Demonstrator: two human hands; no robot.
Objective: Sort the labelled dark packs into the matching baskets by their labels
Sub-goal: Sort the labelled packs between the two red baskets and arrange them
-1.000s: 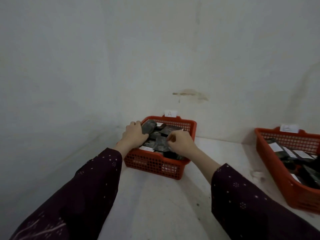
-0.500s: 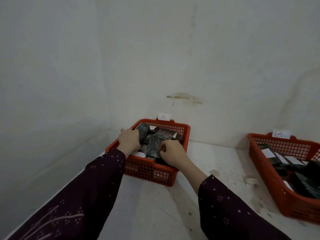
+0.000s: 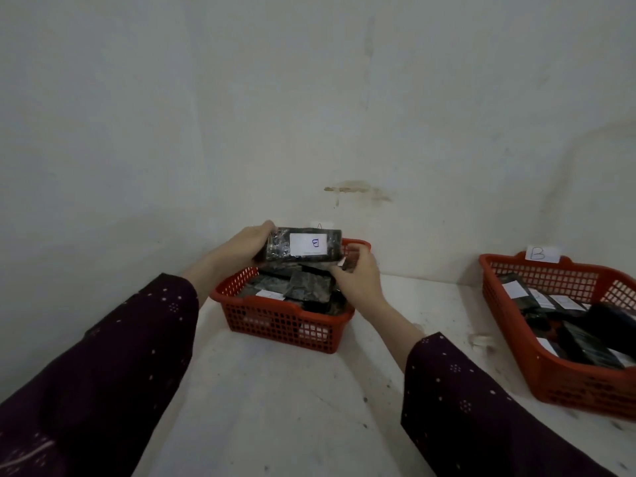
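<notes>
White, scuffed surface point(image 3: 275, 407) and a bare pale wall point(image 3: 309, 98) with a brownish stain point(image 3: 354, 189) frame the work. The fingers point(image 3: 262, 231) of the left hand point(image 3: 246, 244) are curled round the left end of a dark pack point(image 3: 275, 247), gripping it by that end alone. It hangs clear above the left basket point(image 3: 285, 306), flat face towards the camera, probably so that its white label point(image 3: 308, 243) can be read; the letter is a B, though not upright.

The right hand point(image 3: 361, 275) sits just beside the pack's lower right corner. Its fingers point(image 3: 358, 251) and thumb are bent round a small dark thing with a pale slip, seemingly a second pack point(image 3: 348, 260), mostly hidden, so what it is stays uncertain.

Below them the left basket is heaped with more packs point(image 3: 309, 287); its paper tag point(image 3: 320, 224) peeps over the held pack, the letter mostly covered. Well apart to the right stands the right basket point(image 3: 509, 261) with its B tag point(image 3: 538, 253), already holding labelled packs point(image 3: 585, 335). Dark dotted sleeves point(image 3: 120, 356) reach in from below.

The held pack likely belongs in that right basket; the glossy wrap and one-ended grip could let it slip on the way across.
</notes>
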